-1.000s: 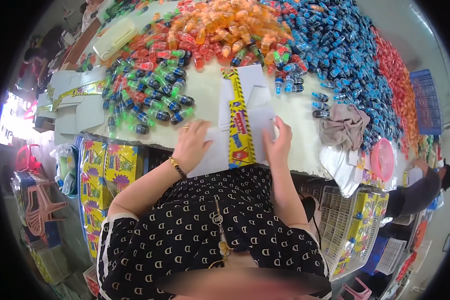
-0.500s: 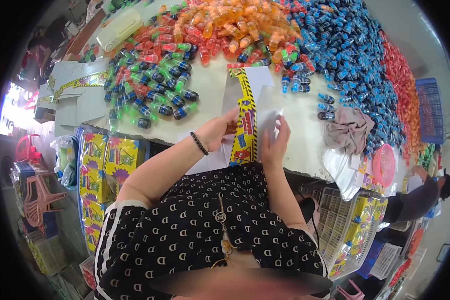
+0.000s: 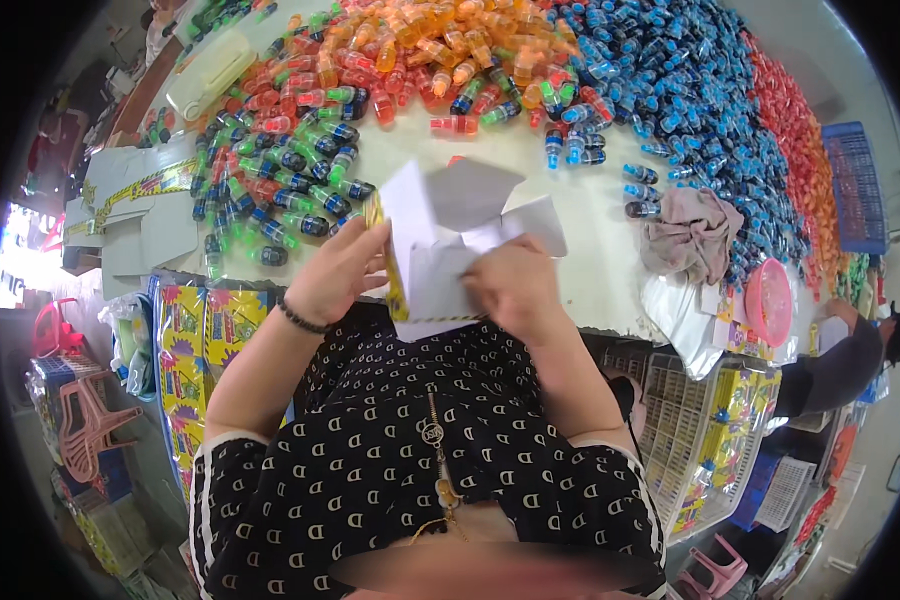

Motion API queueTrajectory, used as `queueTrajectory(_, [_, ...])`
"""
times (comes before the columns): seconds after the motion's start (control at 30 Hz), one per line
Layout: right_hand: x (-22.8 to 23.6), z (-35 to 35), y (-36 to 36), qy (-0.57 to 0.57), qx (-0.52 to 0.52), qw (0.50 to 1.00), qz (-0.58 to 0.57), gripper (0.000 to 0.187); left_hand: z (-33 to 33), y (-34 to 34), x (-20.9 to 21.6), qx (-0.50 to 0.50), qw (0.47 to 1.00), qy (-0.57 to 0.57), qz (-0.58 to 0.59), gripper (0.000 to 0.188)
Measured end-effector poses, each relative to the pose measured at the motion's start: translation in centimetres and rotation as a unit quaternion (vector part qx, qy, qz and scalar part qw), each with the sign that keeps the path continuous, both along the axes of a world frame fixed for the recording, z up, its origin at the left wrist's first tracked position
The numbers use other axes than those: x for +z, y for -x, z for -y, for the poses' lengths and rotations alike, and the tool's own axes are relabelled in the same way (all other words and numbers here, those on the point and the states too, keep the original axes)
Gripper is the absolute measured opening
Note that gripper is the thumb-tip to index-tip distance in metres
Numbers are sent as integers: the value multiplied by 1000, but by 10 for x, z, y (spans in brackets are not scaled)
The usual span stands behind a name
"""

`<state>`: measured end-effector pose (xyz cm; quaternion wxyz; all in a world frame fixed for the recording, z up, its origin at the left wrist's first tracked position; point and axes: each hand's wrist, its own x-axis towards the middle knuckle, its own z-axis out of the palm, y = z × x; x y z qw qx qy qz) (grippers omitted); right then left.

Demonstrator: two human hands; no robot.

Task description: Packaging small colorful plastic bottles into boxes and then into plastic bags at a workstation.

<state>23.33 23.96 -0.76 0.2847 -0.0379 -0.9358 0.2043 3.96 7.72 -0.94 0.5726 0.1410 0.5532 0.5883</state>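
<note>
A partly folded cardboard box [image 3: 438, 282], white inside with a yellow-and-black printed outside, is held over the near table edge. Its flaps stand up and splay outward at the far side. My left hand [image 3: 332, 272] grips the box's left wall, thumb and fingers closed on the printed side. At the right, my right hand [image 3: 520, 290] is curled, its fingers closed against a white inner panel; the fingertips are partly hidden and slightly blurred. Beyond the box lies a red bottle [image 3: 454, 125]. Small green-capped dark bottles [image 3: 310, 190] are heaped near my left hand.
Large heaps of orange bottles [image 3: 450, 40] and blue bottles [image 3: 670, 90] cover the far table. Flattened cartons [image 3: 140, 215] lie left. To the right are a crumpled cloth [image 3: 695, 235], a pink basket [image 3: 768, 303] and another person [image 3: 840, 360]. Crates of yellow packs [image 3: 715, 440] stand below.
The box has turned from its printed strip facing up to its white inside facing up. My left hand moved left with it; my right hand closed against an inner panel.
</note>
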Motion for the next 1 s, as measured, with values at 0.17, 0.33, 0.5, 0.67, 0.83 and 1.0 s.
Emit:
queueTrajectory(0.17, [11,18,28,98,82,959,254,18,19,-11,-14,5,994,-97,58,62])
queueTrajectory(0.33, [-4,29,36,103,39,918,382,27,19,-26,-6,-33,987,-20,-154,81])
queueTrajectory(0.5, [39,19,-2,21,72,995,68,26,24,-12,-44,34,968,7,-249,73])
queueTrajectory(0.67, [-13,-12,-8,473,-31,880,9,58,10,-16,-39,8,945,87,-314,72])
queueTrajectory(0.83, [-42,-2,6,365,-15,929,61,85,13,-17,-33,38,997,-63,-34,67])
queueTrajectory(1.0, [-19,6,10,51,142,973,174,56,23,-12,-53,24,997,-10,-79,66])
